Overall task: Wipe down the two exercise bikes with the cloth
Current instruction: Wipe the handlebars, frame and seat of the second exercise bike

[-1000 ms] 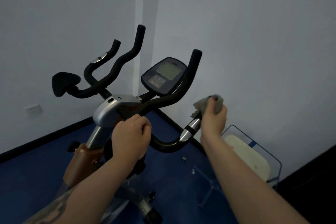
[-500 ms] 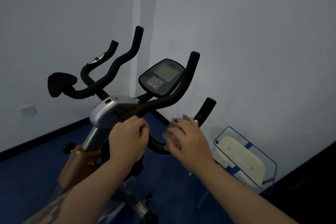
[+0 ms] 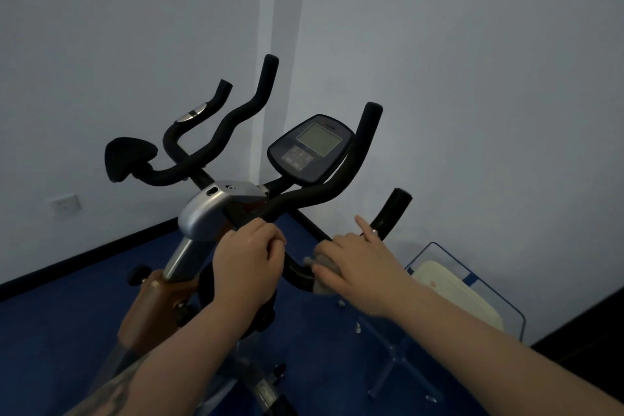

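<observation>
An exercise bike [image 3: 216, 209] with black foam handlebars, a silver stem cover and a console [image 3: 309, 152] stands in the room's corner. My left hand [image 3: 248, 260] grips the handlebar near the stem, fingers curled round it. My right hand [image 3: 359, 263] holds a grey cloth [image 3: 322, 263] wrapped over the lower bend of the right handlebar, with the index finger stretched out toward the bar's upturned end [image 3: 393, 209]. Most of the cloth is hidden under the hand. Only one bike is in view.
Blue floor [image 3: 50, 348] runs under the bike, with white walls close behind and to the right. A clear-framed stand holding a cream pad [image 3: 459, 297] sits low at the right. A wall socket [image 3: 66, 204] is at the left.
My right hand slid the cloth down from the handlebar's upturned tip to its lower bend, toward my left hand. The tip is now uncovered. My left hand kept its grip.
</observation>
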`<state>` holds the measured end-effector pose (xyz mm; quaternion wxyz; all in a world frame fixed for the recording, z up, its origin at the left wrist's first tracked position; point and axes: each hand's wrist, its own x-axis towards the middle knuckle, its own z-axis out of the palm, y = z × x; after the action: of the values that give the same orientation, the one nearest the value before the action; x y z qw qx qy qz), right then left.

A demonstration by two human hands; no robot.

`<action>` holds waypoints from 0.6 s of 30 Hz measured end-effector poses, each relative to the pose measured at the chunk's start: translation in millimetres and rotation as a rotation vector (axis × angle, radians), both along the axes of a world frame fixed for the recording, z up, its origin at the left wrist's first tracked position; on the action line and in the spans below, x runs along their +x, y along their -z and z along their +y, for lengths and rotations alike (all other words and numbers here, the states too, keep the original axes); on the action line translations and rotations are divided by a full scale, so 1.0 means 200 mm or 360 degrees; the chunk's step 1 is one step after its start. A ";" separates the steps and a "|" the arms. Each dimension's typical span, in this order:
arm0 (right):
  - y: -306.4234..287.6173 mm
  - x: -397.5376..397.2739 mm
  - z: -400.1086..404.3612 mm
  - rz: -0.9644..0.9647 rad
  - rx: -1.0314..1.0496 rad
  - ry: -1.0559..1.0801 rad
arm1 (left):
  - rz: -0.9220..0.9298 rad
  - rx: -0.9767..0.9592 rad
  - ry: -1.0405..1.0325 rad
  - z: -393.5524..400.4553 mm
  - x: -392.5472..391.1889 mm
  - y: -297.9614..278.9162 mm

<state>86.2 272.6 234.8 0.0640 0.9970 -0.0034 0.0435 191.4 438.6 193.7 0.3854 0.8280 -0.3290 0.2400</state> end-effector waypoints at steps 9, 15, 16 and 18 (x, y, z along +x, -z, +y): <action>0.09 0.20 0.26 0.0117 -0.0076 0.0104 | -0.0178 -0.0107 -0.0053 0.08 -0.02 0.02; 0.06 0.29 0.21 0.0383 -0.0255 -0.0156 | 0.0306 -0.0188 -0.0459 0.20 -0.04 0.10; 0.06 0.35 0.23 0.0409 -0.0180 -0.0124 | 0.0402 -0.0236 -0.0469 0.19 -0.04 0.11; 0.09 0.38 0.24 0.0401 0.0029 -0.0072 | 0.0415 -0.0224 -0.0449 0.19 -0.04 0.11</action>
<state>162.6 320.1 217.6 0.0540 0.9949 0.0266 -0.0808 183.4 477.2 171.8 0.4442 0.8610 -0.1396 0.2048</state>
